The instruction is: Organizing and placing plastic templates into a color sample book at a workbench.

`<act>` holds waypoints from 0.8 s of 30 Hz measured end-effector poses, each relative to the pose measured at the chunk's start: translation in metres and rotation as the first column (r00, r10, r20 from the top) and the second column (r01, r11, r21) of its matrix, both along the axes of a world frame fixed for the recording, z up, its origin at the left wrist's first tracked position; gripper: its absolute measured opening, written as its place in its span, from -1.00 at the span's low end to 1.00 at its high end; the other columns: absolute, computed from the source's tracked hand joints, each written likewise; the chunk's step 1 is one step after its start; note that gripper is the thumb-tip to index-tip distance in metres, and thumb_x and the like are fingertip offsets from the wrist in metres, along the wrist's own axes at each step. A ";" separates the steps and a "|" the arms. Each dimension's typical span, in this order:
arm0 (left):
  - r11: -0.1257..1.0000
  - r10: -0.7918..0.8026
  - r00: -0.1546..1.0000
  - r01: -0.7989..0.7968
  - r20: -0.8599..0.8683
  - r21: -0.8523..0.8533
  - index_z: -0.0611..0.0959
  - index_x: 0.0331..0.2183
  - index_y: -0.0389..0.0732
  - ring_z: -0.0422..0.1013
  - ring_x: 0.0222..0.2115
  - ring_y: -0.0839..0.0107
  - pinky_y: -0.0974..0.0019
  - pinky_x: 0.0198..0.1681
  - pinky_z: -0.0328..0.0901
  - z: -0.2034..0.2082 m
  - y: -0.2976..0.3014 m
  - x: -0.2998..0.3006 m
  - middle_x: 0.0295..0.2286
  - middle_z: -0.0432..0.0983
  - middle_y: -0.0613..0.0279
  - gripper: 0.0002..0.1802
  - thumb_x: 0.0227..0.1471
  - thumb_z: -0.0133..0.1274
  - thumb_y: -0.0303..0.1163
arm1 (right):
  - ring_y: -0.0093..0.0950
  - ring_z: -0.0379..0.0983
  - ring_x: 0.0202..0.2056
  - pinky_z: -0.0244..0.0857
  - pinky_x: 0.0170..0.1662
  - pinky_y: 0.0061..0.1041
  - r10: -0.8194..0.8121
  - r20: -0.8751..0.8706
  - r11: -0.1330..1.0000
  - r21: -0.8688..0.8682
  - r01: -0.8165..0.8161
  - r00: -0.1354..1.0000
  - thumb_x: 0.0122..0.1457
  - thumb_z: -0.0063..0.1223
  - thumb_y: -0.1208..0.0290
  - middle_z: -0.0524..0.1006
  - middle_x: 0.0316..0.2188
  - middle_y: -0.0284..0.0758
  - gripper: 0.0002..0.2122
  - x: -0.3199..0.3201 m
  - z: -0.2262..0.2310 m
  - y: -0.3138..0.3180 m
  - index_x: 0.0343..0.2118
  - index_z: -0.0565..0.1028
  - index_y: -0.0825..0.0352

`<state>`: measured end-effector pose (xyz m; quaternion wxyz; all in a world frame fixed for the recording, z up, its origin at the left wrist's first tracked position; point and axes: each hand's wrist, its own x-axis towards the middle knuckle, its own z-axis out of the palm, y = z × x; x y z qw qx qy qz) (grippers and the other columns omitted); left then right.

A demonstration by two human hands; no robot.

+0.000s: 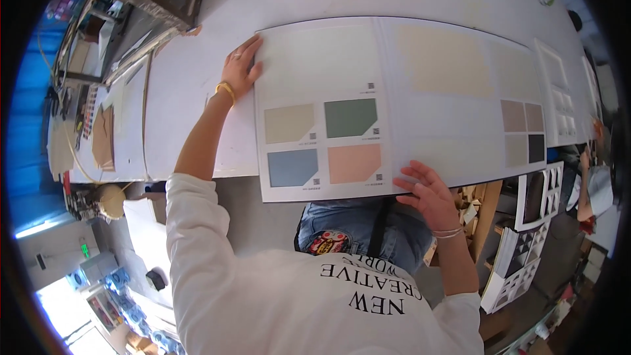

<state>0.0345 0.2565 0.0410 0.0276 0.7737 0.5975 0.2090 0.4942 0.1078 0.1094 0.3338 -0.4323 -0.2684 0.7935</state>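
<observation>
A large open sample book [323, 79] lies across the white table, its near edge jutting past the table's front edge. Its left page carries a wide pale panel above green [351, 118], beige [289, 123], blue [292, 168] and salmon [355, 164] swatches. The right page bears pale panels and small pinkish, beige and dark swatches [536, 148]. My left hand [243, 64], wearing a ring and a yellow bracelet, rests against the book's far left edge with fingers extended. At the near edge, beside the fold, my right hand [427, 194] touches the page, fingers spread.
The white table [197, 112] extends beyond the book. A dark metal frame [151, 0] stands at the far left; brown pieces [103, 138] lie below it. White boards with cut-out windows [557, 92] lie at the right. More sample boards [519, 266] stand below the table's right side.
</observation>
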 end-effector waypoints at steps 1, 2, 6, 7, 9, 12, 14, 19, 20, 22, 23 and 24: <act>1.000 0.006 1.000 -0.006 0.013 -0.001 0.29 0.05 -0.08 0.12 0.05 0.17 0.16 0.11 -0.02 -0.001 0.001 0.002 0.08 0.15 0.23 -0.43 -0.08 -0.13 -0.27 | -0.33 0.25 0.02 0.29 -0.08 -0.44 -0.008 0.010 1.000 -0.001 0.008 1.000 0.13 -0.18 0.53 0.23 0.00 -0.22 -0.57 -0.001 -0.001 0.000 0.09 0.11 0.35; 1.000 -0.015 1.000 0.015 0.027 0.010 0.30 0.04 -0.09 0.14 0.04 0.16 0.17 0.10 0.00 0.000 0.001 0.000 0.07 0.16 0.21 -0.43 -0.09 -0.12 -0.29 | -0.34 0.25 0.01 0.29 -0.09 -0.45 -0.016 0.018 1.000 -0.002 0.016 1.000 0.13 -0.17 0.52 0.24 -0.01 -0.23 -0.58 -0.003 -0.002 -0.001 0.08 0.12 0.35; 0.998 -0.037 0.999 0.036 0.023 0.041 0.32 0.02 -0.14 0.16 0.02 0.12 0.16 0.08 0.03 0.000 -0.002 -0.003 0.06 0.18 0.14 -0.44 -0.10 -0.12 -0.31 | -0.40 0.27 -0.01 0.29 -0.11 -0.50 -0.052 0.123 0.987 0.155 0.033 0.991 0.13 -0.13 0.55 0.23 -0.01 -0.26 -0.57 -0.005 0.000 -0.004 0.08 0.12 0.33; 0.998 -0.046 0.999 0.045 0.027 0.032 0.32 0.03 -0.14 0.15 0.03 0.13 0.17 0.09 0.02 0.000 -0.001 -0.003 0.06 0.18 0.14 -0.44 -0.10 -0.13 -0.31 | -0.36 0.26 0.01 0.28 -0.07 -0.49 -0.024 0.116 0.990 0.140 0.008 0.993 0.13 -0.18 0.56 0.23 -0.01 -0.26 -0.57 -0.003 -0.005 -0.005 0.09 0.11 0.31; 0.999 -0.045 0.999 0.044 0.022 0.016 0.30 0.04 -0.13 0.13 0.05 0.14 0.18 0.11 -0.01 0.002 -0.002 -0.004 0.07 0.17 0.15 -0.44 -0.08 -0.15 -0.30 | -0.37 0.27 0.00 0.28 -0.07 -0.49 -0.016 0.091 0.993 0.114 0.005 0.996 0.13 -0.17 0.56 0.23 -0.01 -0.26 -0.56 -0.004 -0.006 -0.005 0.10 0.11 0.31; 0.999 -0.043 0.999 0.043 0.012 0.012 0.29 0.05 -0.13 0.10 0.07 0.17 0.19 0.12 -0.04 0.003 0.000 -0.005 0.07 0.16 0.15 -0.44 -0.05 -0.17 -0.28 | -0.39 0.28 -0.01 0.29 -0.11 -0.51 -0.001 0.058 0.995 0.096 -0.005 0.998 0.12 -0.15 0.56 0.23 -0.02 -0.27 -0.55 -0.007 -0.009 -0.005 0.10 0.10 0.30; 0.998 -0.057 0.998 0.057 -0.003 0.029 0.28 0.06 -0.14 0.10 0.08 0.18 0.20 0.12 -0.04 0.004 0.003 -0.003 0.07 0.15 0.15 -0.44 -0.03 -0.19 -0.25 | -0.41 0.28 -0.01 0.30 -0.14 -0.53 0.045 0.076 0.992 0.117 -0.054 0.996 0.13 -0.14 0.54 0.23 -0.02 -0.27 -0.56 -0.008 -0.008 -0.004 0.09 0.11 0.30; 0.983 -0.155 0.987 0.151 0.039 0.104 0.33 0.01 -0.26 0.17 0.03 0.04 0.16 0.07 0.08 -0.001 0.013 0.000 0.02 0.21 -0.04 -0.46 0.01 -0.21 -0.19 | -0.55 0.34 -0.17 0.32 -0.26 -0.61 -0.054 -0.030 0.998 -0.036 0.053 0.998 0.14 -0.12 0.44 0.34 -0.12 -0.36 -0.60 -0.017 -0.008 -0.005 0.06 0.19 0.30; 0.981 -0.165 0.986 0.163 0.009 0.106 0.31 0.02 -0.28 0.15 0.04 0.03 0.16 0.07 0.07 -0.004 0.012 -0.005 0.02 0.21 -0.05 -0.45 0.04 -0.23 -0.18 | -0.59 0.34 -0.20 0.31 -0.29 -0.64 -0.023 -0.118 0.997 -0.077 0.014 0.993 0.15 -0.12 0.41 0.36 -0.16 -0.37 -0.60 -0.021 -0.009 -0.004 0.06 0.20 0.31; 0.972 -0.219 0.974 0.214 0.049 0.094 0.27 0.05 -0.29 0.10 0.07 0.04 0.16 0.11 0.02 -0.009 0.012 -0.002 0.03 0.20 -0.05 -0.44 0.06 -0.24 -0.19 | -0.66 0.34 -0.30 0.27 -0.36 -0.70 0.019 -0.251 0.998 -0.057 -0.034 0.968 0.16 -0.13 0.31 0.41 -0.25 -0.43 -0.58 -0.030 -0.021 -0.012 0.06 0.21 0.33; 0.983 -0.185 0.973 0.181 0.136 0.042 0.27 0.05 -0.30 0.08 0.08 0.03 0.13 0.12 -0.01 -0.008 0.009 0.001 0.05 0.17 -0.05 -0.44 0.07 -0.24 -0.19 | -0.67 0.34 -0.32 0.25 -0.37 -0.72 0.066 -0.170 0.998 0.008 -0.065 0.983 0.16 -0.13 0.30 0.41 -0.26 -0.43 -0.58 -0.036 -0.024 -0.017 0.06 0.20 0.34; 0.980 -0.197 0.975 0.192 0.106 0.048 0.26 0.06 -0.30 0.07 0.08 0.01 0.12 0.12 -0.03 -0.010 0.009 -0.003 0.06 0.14 -0.07 -0.44 0.09 -0.25 -0.18 | -0.69 0.38 -0.42 0.25 -0.49 -0.75 0.034 -0.147 0.991 0.132 -0.015 0.989 0.16 -0.10 0.23 0.42 -0.36 -0.45 -0.65 -0.049 -0.031 -0.023 -0.04 0.30 0.28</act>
